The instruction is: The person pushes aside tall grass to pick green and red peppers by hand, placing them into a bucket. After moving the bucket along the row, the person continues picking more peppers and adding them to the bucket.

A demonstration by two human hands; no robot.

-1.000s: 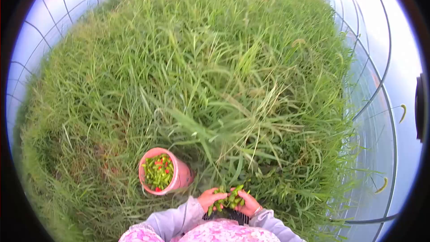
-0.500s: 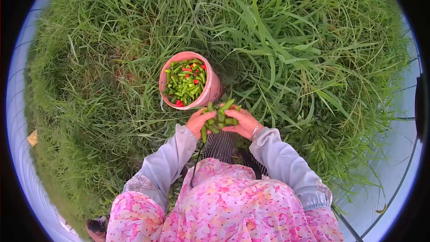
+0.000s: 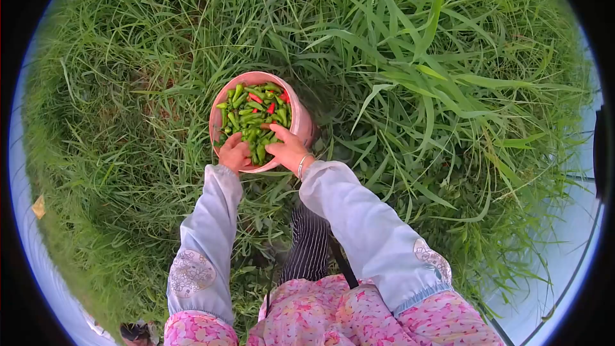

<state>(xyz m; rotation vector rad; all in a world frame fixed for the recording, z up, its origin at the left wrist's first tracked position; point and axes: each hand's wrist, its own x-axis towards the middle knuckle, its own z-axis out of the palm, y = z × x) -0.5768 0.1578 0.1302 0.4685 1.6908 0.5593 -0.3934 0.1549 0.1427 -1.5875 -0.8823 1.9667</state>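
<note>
Left hand (image 3: 234, 154) and right hand (image 3: 286, 146), two in all, reach over the near edge of one pink bucket (image 3: 306, 127), their fingertips down among the peppers. Left fingers look curled; the right thumb is stretched out across the heap. Whether either hand grips any peppers or has let them go, I cannot tell.

Inside the bucket lie green peppers (image 3: 238, 100), dozens of them and too overlapped to count, filling it from the far edge to the near one. At least three red peppers (image 3: 255, 98) show, all toward the far right edge. One bucket stands in the grass (image 3: 410, 90), tilted slightly. Two pale sleeves (image 3: 359, 211) cover the forearms, each with one patterned patch (image 3: 192, 273); one bracelet (image 3: 301, 165) circles the right wrist. One striped trouser leg (image 3: 304, 250) shows between the arms.
</note>
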